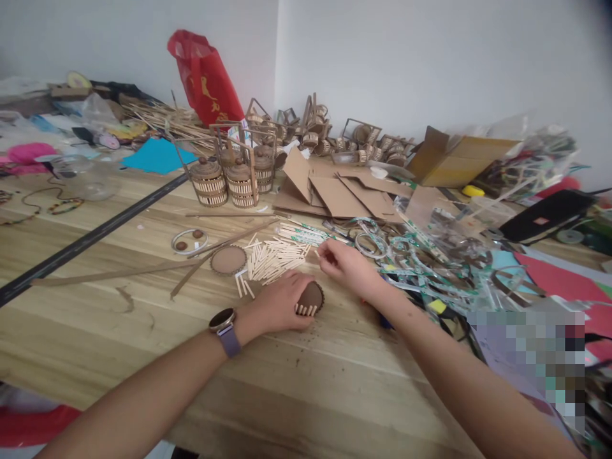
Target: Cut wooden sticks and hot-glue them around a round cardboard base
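Observation:
My left hand [287, 299] is wrapped round a round brown cardboard base [313, 294] with a ridged rim; a few short pale sticks stand along its near edge. Above and to the right, my right hand [342, 262] is closed in a pinch, with the pale tip of a small wooden stick [317, 254] showing at the fingers. Between and beyond the hands lies a pile of short wooden sticks [275, 260]. Left of the pile is a second cardboard disc [228, 260] with a ridged edge. A white ring [190, 241] surrounds two brown round pieces.
Several finished lidded miniature baskets [209, 182] with tall handles stand behind the pile. Flat cardboard pieces [349, 194], an open carton [461, 159] and a red bag [205, 80] are farther back. Tangled green-and-clear strips [421, 255] crowd the right. Brown strips [119, 273] lie at left.

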`<control>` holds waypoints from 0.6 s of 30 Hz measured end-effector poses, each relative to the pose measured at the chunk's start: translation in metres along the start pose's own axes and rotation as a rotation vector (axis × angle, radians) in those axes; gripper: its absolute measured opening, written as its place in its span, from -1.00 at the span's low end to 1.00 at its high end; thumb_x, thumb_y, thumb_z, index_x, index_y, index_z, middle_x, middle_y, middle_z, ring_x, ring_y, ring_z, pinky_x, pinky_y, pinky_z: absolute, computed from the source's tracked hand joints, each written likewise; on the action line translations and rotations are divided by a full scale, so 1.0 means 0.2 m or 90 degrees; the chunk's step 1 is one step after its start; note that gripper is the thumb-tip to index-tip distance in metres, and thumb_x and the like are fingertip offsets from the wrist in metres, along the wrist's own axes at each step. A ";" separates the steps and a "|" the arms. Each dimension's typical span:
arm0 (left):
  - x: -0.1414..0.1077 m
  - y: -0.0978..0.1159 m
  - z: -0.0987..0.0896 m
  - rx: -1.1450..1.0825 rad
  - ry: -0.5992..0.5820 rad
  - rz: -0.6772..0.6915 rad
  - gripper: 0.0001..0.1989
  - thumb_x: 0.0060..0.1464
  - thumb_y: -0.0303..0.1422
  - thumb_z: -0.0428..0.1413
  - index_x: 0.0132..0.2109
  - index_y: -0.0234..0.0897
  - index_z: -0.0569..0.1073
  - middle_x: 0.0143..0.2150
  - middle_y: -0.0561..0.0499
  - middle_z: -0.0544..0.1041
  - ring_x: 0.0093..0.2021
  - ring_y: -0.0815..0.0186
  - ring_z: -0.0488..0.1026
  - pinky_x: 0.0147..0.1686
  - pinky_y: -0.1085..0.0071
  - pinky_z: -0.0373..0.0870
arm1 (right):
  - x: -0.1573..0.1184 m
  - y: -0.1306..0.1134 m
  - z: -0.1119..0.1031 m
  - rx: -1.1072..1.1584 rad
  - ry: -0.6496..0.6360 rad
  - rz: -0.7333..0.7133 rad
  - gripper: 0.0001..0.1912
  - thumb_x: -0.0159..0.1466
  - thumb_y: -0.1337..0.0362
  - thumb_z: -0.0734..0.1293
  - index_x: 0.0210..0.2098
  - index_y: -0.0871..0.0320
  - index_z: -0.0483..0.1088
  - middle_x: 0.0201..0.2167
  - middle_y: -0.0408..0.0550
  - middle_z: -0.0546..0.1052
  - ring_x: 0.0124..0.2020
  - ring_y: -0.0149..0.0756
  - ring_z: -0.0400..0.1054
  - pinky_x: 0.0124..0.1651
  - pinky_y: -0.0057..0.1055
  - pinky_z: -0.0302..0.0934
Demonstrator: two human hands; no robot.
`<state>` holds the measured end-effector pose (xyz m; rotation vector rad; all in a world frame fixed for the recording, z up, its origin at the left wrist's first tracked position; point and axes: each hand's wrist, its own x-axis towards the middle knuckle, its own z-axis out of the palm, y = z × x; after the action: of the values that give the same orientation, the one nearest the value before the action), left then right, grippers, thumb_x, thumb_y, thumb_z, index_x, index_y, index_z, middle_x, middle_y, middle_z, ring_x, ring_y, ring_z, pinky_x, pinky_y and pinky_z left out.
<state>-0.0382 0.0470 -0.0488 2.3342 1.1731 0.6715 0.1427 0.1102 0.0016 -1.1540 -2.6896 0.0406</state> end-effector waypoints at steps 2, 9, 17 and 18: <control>0.00 0.00 0.00 -0.010 0.002 -0.001 -0.37 -0.15 -0.35 0.26 0.11 -0.21 0.27 0.05 -0.12 0.41 0.07 0.01 0.31 0.04 0.11 0.29 | -0.11 -0.04 0.01 0.181 0.046 0.055 -0.80 0.31 0.39 0.15 -0.10 0.20 0.30 -0.38 -0.08 0.50 -0.42 -0.36 0.37 -0.37 -0.47 0.24; 0.00 -0.01 0.01 -0.003 0.007 0.005 -0.38 -0.18 -0.37 0.25 0.08 -0.23 0.28 0.04 -0.13 0.41 0.07 0.03 0.32 0.02 0.13 0.32 | -0.37 -0.13 0.12 0.563 0.052 0.169 -0.92 0.22 0.25 0.28 -0.32 0.11 0.29 -0.45 -0.15 0.43 -0.43 -0.36 0.34 -0.37 -0.46 0.25; 0.00 -0.02 0.02 -0.002 0.022 0.024 -0.39 -0.18 -0.40 0.23 0.08 -0.24 0.28 0.05 -0.14 0.41 0.07 0.04 0.33 0.04 0.14 0.32 | -0.36 -0.14 0.17 0.509 0.023 0.132 -0.96 0.21 0.28 0.26 -0.34 0.11 0.31 -0.47 -0.13 0.45 -0.47 -0.36 0.31 -0.40 -0.45 0.22; 0.00 -0.02 0.02 -0.001 0.022 0.025 -0.39 -0.18 -0.41 0.23 0.08 -0.25 0.28 0.05 -0.15 0.41 0.07 0.04 0.33 0.04 0.13 0.32 | -0.36 -0.14 0.17 0.506 0.020 0.132 -0.96 0.21 0.29 0.25 -0.34 0.11 0.31 -0.48 -0.14 0.46 -0.48 -0.36 0.31 -0.41 -0.45 0.22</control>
<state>-0.0378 0.0490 -0.0536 2.3580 1.1437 0.7301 0.1639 0.0405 -0.0426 -1.1099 -2.1407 1.0016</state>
